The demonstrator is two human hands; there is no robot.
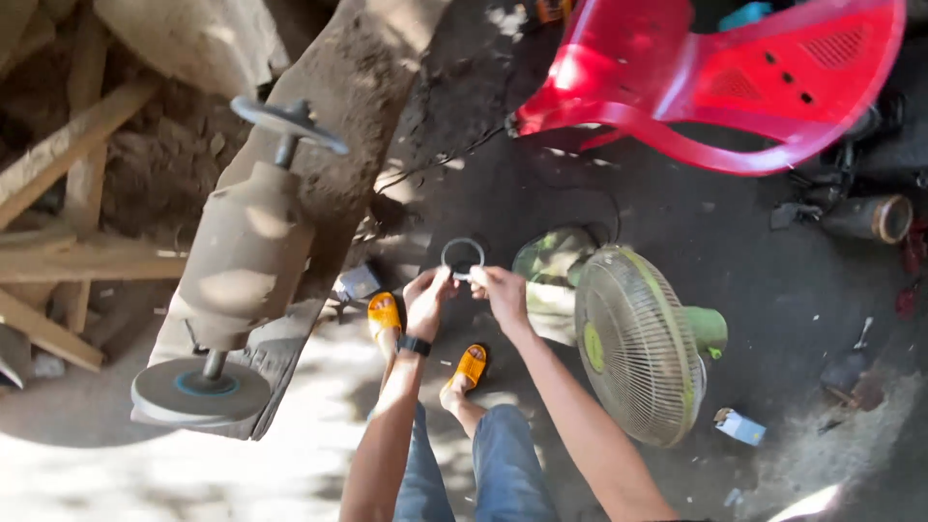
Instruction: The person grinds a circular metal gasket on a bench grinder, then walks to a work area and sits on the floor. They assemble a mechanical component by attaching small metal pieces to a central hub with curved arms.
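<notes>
Your forearms reach forward above your knees. Left hand (425, 295) and right hand (501, 290): fingers pinched on the lower edge of a thin metal ring (463, 255), upright, facing you, beside the green fan (638, 340).

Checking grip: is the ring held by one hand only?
No, both the left hand and right hand pinch the ring at its lower edge.
</notes>
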